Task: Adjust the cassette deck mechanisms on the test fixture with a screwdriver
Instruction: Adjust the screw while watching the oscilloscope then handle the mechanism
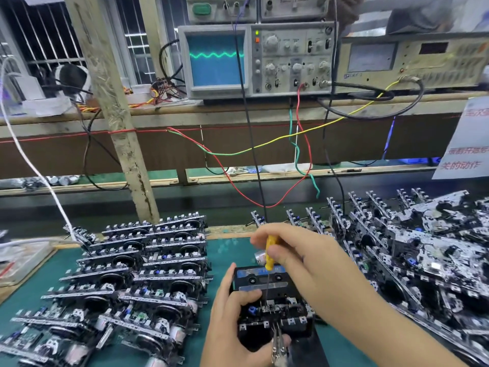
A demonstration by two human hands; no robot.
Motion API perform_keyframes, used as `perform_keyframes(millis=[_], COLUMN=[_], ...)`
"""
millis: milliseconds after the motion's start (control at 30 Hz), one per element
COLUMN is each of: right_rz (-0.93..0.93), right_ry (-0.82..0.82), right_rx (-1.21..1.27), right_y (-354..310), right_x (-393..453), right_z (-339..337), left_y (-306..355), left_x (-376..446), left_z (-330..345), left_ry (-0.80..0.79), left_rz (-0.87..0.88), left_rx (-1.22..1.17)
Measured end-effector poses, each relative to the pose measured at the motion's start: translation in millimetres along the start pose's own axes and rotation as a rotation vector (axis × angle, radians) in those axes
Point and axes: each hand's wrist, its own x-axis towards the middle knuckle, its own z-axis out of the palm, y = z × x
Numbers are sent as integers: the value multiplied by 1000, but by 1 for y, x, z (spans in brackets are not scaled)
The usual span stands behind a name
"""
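A cassette deck mechanism with a blue-labelled cassette in it sits low in the middle of the green mat. My left hand grips its left side, thumb on top, and also holds a metal clip or tweezers at the front edge. My right hand pinches a yellow-handled screwdriver. Its thin shaft points down, with the tip on the head area of the mechanism. Behind, an oscilloscope shows a green wavy trace.
Rows of deck mechanisms lie in stacks on the left of the mat. A loose heap of mechanisms fills the right. Red, green, yellow and black wires hang over the work spot. A wooden post stands behind the left stack.
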Motion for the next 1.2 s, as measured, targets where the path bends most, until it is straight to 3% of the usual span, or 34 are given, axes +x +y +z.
perform_keyframes(millis=[233,433,600,733,1000,1200], right_rz=[8,-115,-101,-23,-118,-104], right_ry=[84,123,23,-58,166,144], right_rx=[56,-90,-120,26,-16,-19], right_y=[-1,-5,-6,-5,-3,-8], right_x=[-1,-1,1,3,6,6], right_z=[0,14,5,-5,23,24], left_y=[1,-1,-3,-4,-3,-5], left_x=[-1,-2,-1,-2,-1,-1], left_z=[1,2,2,2,3,3], left_ry=[-11,-7,6,7,8,-6], left_rz=[-36,-41,-18,-19,-25,-36], left_rx=[21,3,14,14,5,-8])
